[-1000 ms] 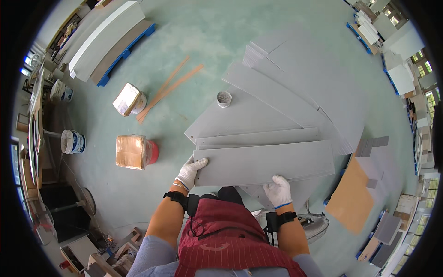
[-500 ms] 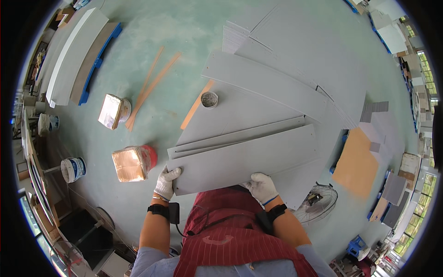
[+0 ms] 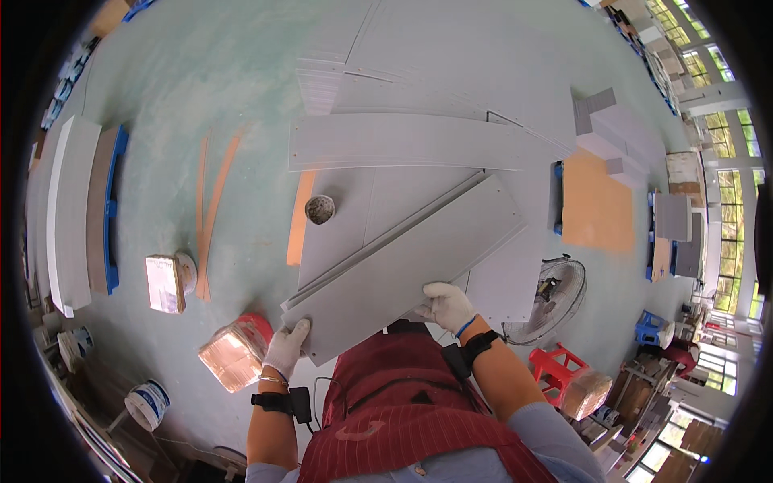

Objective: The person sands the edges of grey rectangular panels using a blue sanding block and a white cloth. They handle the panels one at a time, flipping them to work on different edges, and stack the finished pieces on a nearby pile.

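In the head view, a long grey panel (image 3: 411,274) is held slantwise in front of a dark red apron (image 3: 403,402), its left end nearer the body and its right end farther away. Its left short end is gripped by the gloved left hand (image 3: 285,349), with the thumb laid on the upper face and the other fingers largely hidden by the panel. Its near long edge is met by the gloved right hand (image 3: 448,308), whose fingers are partly curled; whether the edge is pinched there cannot be told. Along the panel's far side, the edges of further narrow panels (image 3: 386,233) are shown, roughly in line with it. Beyond these, a small round tub (image 3: 320,209) with grey contents is set on a broad grey sheet (image 3: 342,189), beside an orange-brown strip (image 3: 300,217). A separate long panel (image 3: 386,141) is laid crosswise farther off. To the left, two thin brown strips (image 3: 213,213) are crossed on the floor, and a wrapped box (image 3: 233,358) is seen against a red container (image 3: 256,326). To the right, a wire-caged fan (image 3: 555,298) is placed near a red stool (image 3: 555,370)
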`<state>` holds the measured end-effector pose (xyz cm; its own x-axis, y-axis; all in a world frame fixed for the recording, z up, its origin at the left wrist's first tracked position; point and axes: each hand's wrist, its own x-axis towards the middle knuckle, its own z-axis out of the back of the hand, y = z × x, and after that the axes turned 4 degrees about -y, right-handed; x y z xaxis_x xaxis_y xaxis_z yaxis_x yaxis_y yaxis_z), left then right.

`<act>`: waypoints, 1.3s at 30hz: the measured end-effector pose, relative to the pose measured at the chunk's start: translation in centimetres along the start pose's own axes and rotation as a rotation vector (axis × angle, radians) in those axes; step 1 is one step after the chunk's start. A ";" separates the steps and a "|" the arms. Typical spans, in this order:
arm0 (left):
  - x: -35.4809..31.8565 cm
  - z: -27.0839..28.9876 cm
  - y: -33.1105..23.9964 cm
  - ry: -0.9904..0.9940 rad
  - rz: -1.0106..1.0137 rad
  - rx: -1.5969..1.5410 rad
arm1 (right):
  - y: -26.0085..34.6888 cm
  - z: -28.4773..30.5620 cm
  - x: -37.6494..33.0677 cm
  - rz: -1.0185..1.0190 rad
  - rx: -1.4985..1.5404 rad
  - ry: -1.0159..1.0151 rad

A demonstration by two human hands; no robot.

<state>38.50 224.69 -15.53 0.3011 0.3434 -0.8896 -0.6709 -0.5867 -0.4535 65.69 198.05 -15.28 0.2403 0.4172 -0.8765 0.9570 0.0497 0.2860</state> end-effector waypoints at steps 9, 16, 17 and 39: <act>-0.4 0.5 -2.2 -0.086 -0.038 0.217 | 0.4 1.0 1.7 -0.136 -0.430 -0.090; 0.0 4.3 -3.4 -0.046 -0.067 0.551 | -1.2 4.5 -3.1 0.265 -0.847 -0.165; -3.2 2.9 -6.0 0.004 -0.011 0.499 | -1.1 5.6 -4.4 0.212 -0.689 -0.105; -20.9 -41.2 1.8 0.463 -0.988 1.648 | -33.8 37.2 -37.4 0.190 -0.379 -0.965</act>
<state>58.88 186.23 0.06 0.8383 -0.2767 -0.4698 0.0248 0.8801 -0.4741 30.40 147.02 -6.54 0.5682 -0.4429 -0.6936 0.8164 0.4095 0.4073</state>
